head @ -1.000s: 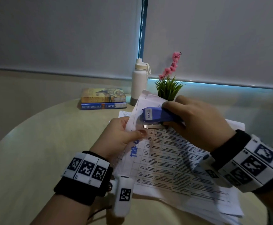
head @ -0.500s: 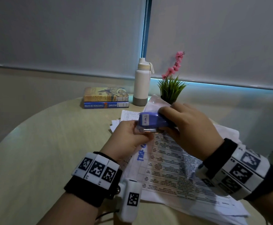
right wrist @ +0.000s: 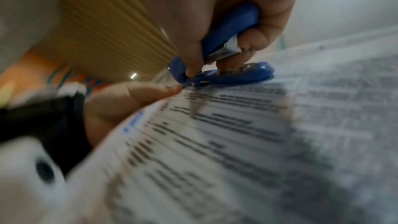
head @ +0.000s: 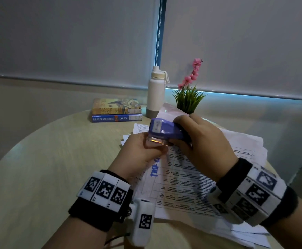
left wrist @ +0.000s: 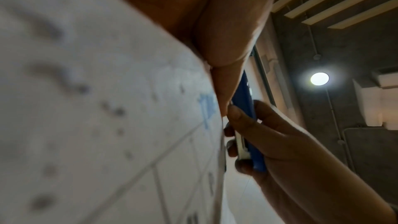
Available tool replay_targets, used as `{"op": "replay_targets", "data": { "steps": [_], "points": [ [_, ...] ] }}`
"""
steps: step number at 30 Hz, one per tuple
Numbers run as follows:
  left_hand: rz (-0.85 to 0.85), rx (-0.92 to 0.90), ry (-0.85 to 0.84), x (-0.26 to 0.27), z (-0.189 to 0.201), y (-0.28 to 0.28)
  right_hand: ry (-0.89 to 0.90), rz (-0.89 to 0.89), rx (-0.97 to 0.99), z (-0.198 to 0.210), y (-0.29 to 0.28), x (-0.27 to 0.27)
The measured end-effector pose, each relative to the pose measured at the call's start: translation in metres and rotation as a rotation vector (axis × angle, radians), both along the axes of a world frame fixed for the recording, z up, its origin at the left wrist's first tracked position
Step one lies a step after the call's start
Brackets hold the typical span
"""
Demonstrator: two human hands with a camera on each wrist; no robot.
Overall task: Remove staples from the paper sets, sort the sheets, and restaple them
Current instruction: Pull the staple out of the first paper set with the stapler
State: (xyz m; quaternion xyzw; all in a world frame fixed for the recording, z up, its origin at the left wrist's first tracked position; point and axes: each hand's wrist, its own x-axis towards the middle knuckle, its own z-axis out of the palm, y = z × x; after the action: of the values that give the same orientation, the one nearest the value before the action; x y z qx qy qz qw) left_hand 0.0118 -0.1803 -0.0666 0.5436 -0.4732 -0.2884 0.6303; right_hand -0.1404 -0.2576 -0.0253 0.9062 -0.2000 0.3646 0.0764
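My right hand [head: 196, 142] grips a small blue stapler [head: 164, 129] over the top left corner of a printed paper set [head: 182, 184]. My left hand [head: 143, 150] pinches that corner, thumb on top, just under the stapler's nose. In the right wrist view the stapler [right wrist: 224, 60] stands with its mouth apart, its base on the paper [right wrist: 237, 142], and the left thumb [right wrist: 137, 94] touches its hinge end. In the left wrist view the stapler [left wrist: 247, 125] sits edge-on between my right hand's fingers [left wrist: 269, 135], beside the sheet [left wrist: 107, 125]. More sheets lie underneath on the table.
A round wooden table [head: 38, 168] holds two stacked books [head: 117, 110], a white bottle [head: 156, 92] and a small plant with pink flowers [head: 189, 97] at the back. Loose sheets [head: 139, 128] lie behind my hands. Window blinds fill the background.
Both hands have lifted the paper corner and brought it leftward. The stapler has moved onto the corner by the left fingers, and its nose now tips upward.
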Motion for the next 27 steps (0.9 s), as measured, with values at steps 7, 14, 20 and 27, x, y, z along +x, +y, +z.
{"op": "replay_targets", "data": {
  "steps": [7, 14, 20, 27],
  "points": [
    [0.041, -0.073, 0.107, 0.002, 0.004, 0.002, -0.424, 0.138, 0.9, -0.005, -0.022, -0.008],
    [-0.027, -0.201, 0.3, 0.012, 0.01, 0.007, -0.786, 0.182, 1.094, -0.026, -0.056, -0.076],
    [-0.081, -0.232, 0.398, 0.013, 0.004, 0.003, -0.72, 0.309, 1.301, -0.03, -0.076, -0.101],
    [0.116, -0.158, 0.282, 0.025, -0.004, -0.003, -0.549, 0.224, 1.088, -0.013, -0.073, -0.111]
  ]
}}
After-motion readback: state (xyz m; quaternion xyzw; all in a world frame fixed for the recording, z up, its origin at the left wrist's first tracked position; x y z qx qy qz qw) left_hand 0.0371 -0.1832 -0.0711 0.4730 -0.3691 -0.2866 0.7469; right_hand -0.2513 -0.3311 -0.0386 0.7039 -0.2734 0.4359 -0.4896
